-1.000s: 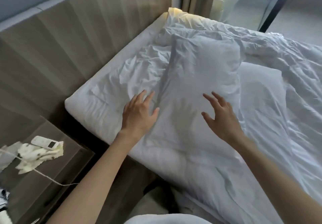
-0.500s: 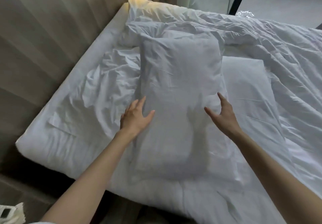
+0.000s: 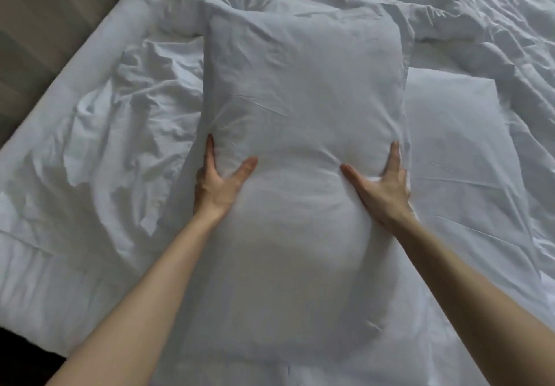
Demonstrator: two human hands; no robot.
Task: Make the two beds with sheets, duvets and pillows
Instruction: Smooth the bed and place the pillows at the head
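Note:
A white pillow lies lengthwise on the bed in front of me, over the crumpled white sheet. My left hand grips its left side, thumb on top and fingers along the edge. On the opposite side my right hand holds it the same way. The pillow is pinched in between the two hands. A second, flatter pillow lies just to its right. The rumpled white duvet is bunched across the far side and right of the bed.
A wooden wall panel runs along the bed's left edge. A dark gap shows at the bed's near left corner. White bedding fills the rest of the view.
Both hands went from hovering open over the pillow to clasping its two sides. My view moved closer over the bed; the bedside table dropped out of sight.

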